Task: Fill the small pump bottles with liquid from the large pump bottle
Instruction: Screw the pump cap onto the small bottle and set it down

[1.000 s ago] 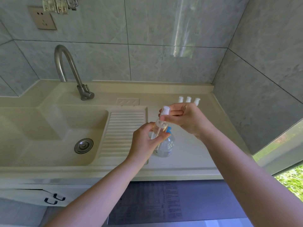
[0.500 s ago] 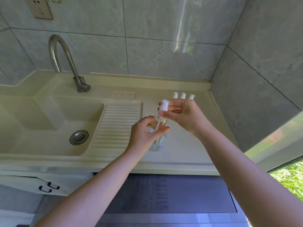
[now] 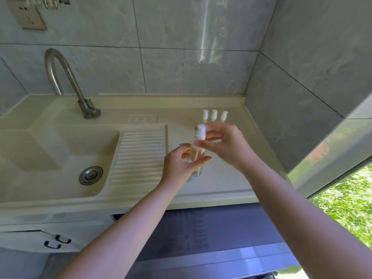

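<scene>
My left hand holds a small clear pump bottle upright above the counter, fingers and thumb curled round its body. My right hand pinches the bottle's white pump cap at the neck. Directly behind and below the small bottle stands the large clear pump bottle, mostly hidden by my left hand; a bit of its blue pump shows. Three more small pump bottles with white caps stand in a row at the back of the counter.
A cream sink basin with a drain and a ribbed washboard lies to the left, a metal faucet behind it. Grey tiled walls close the back and right. A window is at the lower right.
Both hands with the small bottle stay together over the large bottle; the camera view has shifted slightly. My left thumb now lies looser on the bottle.
</scene>
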Action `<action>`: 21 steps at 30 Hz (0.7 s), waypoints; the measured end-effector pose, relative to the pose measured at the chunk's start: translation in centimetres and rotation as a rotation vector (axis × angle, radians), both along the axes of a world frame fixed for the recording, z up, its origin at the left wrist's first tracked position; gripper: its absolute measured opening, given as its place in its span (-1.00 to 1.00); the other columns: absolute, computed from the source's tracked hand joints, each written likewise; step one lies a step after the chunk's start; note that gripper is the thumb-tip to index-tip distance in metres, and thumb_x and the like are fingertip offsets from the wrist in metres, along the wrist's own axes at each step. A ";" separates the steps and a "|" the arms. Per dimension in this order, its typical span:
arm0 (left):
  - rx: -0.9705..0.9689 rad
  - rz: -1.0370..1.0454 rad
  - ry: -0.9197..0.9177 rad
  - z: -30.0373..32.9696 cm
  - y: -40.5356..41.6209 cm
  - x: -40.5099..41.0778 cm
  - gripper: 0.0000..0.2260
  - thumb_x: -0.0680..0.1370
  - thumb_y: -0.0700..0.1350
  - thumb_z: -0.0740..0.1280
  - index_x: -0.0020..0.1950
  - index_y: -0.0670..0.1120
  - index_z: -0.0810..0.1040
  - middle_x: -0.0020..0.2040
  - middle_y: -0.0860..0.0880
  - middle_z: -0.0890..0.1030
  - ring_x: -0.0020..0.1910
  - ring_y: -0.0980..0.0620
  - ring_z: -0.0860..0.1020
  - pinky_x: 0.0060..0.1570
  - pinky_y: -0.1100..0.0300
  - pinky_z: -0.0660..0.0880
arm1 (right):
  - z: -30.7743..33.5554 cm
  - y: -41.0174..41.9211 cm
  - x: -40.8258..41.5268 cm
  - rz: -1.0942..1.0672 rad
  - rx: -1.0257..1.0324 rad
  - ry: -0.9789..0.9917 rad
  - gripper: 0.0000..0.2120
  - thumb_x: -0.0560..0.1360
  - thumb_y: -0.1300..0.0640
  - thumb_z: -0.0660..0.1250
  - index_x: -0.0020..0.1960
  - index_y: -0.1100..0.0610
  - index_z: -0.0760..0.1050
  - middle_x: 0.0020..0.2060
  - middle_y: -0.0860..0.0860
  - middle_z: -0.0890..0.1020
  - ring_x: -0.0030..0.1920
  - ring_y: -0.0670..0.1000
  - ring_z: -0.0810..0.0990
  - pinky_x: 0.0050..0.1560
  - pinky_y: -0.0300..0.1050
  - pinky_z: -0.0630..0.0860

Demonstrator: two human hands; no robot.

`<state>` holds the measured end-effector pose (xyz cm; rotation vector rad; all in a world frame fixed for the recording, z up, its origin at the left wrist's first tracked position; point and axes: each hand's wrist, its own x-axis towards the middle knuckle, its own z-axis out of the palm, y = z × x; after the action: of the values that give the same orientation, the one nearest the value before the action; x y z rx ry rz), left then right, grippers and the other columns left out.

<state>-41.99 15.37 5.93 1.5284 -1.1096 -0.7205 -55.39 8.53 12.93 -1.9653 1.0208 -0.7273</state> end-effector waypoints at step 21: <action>0.002 -0.258 0.038 -1.2 -1.6 -0.7 -0.75 0.40 0.01 0.56 0.00 0.01 0.61 -0.11 0.13 0.67 -0.09 0.28 0.60 -0.01 0.41 0.48 | -0.9 1.4 -2.8 -0.258 0.113 -0.105 -0.72 0.37 0.06 0.59 0.05 -0.06 0.65 -0.08 -0.16 0.73 -0.02 -0.21 0.68 0.13 -0.19 0.57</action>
<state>-42.73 13.81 4.77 1.3811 -1.2912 -0.9215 -58.19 9.95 12.03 -1.6991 1.2371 -0.8834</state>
